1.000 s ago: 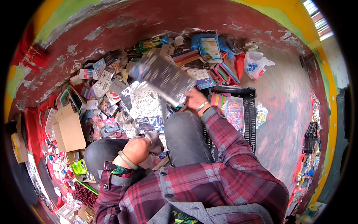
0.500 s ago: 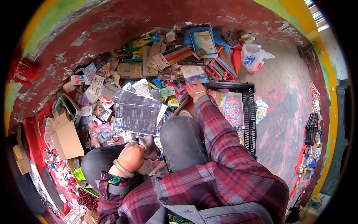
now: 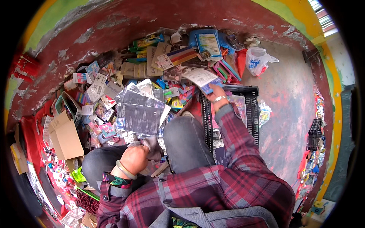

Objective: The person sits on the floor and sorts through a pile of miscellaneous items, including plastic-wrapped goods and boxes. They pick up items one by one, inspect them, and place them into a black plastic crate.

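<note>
The right hand [image 3: 218, 93] pinches the near-right end of a white-and-blue sheet [image 3: 201, 78], long axis running far-left; the left hand [image 3: 136, 159] clasps grey cloth [image 3: 154, 149].

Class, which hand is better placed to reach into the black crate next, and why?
Right, probably: the right hand holds a printed sheet at the far end of the crate, while the left hand is closed on grey cloth farther away.

A maroon plaid jacket [image 3: 182, 190] with grey cuffs [image 3: 224, 111] tops dark grey trousers [image 3: 186, 140].
</note>
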The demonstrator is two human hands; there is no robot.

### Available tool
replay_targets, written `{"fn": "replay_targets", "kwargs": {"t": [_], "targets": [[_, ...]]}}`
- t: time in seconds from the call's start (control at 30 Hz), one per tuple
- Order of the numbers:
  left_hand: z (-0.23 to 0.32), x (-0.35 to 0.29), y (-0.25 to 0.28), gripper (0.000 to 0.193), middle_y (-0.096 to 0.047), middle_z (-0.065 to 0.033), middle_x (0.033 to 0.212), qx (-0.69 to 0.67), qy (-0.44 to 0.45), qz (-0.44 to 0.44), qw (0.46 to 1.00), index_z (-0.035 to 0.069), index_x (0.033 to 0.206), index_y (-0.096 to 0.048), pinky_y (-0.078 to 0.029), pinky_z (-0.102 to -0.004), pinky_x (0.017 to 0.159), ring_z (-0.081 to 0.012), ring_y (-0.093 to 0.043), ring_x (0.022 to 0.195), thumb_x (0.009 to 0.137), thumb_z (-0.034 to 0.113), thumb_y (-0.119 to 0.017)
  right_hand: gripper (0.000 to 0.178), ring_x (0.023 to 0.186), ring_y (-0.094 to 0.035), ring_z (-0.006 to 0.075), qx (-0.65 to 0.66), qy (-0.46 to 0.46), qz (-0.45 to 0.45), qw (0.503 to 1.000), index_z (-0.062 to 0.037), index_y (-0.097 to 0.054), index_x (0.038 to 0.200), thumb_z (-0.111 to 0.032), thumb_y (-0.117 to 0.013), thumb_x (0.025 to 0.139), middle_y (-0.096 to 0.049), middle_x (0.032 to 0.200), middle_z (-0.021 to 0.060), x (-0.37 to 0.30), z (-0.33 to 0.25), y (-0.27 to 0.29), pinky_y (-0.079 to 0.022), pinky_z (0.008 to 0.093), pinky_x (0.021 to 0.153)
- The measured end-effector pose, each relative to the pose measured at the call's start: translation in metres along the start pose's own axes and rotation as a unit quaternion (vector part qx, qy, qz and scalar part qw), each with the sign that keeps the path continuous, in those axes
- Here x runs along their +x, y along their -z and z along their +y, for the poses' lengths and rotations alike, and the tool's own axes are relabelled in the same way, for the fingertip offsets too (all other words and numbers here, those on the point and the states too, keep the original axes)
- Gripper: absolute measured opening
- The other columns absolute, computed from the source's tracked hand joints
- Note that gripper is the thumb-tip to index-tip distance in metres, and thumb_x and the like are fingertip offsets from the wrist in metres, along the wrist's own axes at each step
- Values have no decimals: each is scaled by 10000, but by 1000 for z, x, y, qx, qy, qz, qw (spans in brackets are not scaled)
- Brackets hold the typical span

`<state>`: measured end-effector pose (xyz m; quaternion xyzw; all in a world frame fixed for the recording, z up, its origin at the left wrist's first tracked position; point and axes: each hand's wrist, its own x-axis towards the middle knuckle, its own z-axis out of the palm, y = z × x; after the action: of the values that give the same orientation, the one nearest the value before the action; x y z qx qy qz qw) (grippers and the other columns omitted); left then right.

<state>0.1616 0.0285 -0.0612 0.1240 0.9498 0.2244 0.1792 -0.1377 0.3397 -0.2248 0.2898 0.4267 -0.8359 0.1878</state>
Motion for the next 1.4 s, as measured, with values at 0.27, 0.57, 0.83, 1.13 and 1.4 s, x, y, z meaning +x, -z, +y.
{"fn": "replay_targets", "kwargs": {"t": [0.27,0.57,0.83,1.13,1.4], "targets": [[5,-3,6,161,-602,-193,704,-13,25,-7,1000,2,768,-598,-476,-435,655,-356,-604,721,614,24,-558,401,986,-598,250,7,62,-182,981,-5,-517,1146,71,-622,766,-601,1089,111,-119,2,15,-506,386,837],[8,-1,6,102,-623,-173,751,-7,31,-18,999,32,778,-574,-481,-441,691,-348,-612,767,683,57,-543,248,731,-578,108,-204,221,-132,945,0,-631,969,-5,-697,730,-635,921,36,-119,8,-41,-477,245,682],[2,0,0,173,-615,-177,756,-9,28,-32,999,23,803,-609,-479,-420,693,-340,-612,765,641,78,-586,387,904,-581,292,-562,657,-192,463,-113,-611,1056,-68,-617,671,-613,1000,91,-120,19,-126,-435,374,788],[6,-1,8,127,-610,-157,697,-11,15,-17,1000,23,779,-571,-472,-432,653,-335,-608,702,657,56,-550,328,931,-558,310,-774,393,-340,362,-93,-628,928,-229,-706,640,-599,934,101,-48,77,-56,-465,388,773],[6,-3,6,187,-636,-162,737,-34,-8,18,999,24,855,-608,-493,-423,676,-336,-628,742,678,70,-569,293,831,-640,229,-647,272,-371,608,-56,-633,1057,-215,-589,815,-653,928,153,-121,-9,-125,-487,323,747]]}}
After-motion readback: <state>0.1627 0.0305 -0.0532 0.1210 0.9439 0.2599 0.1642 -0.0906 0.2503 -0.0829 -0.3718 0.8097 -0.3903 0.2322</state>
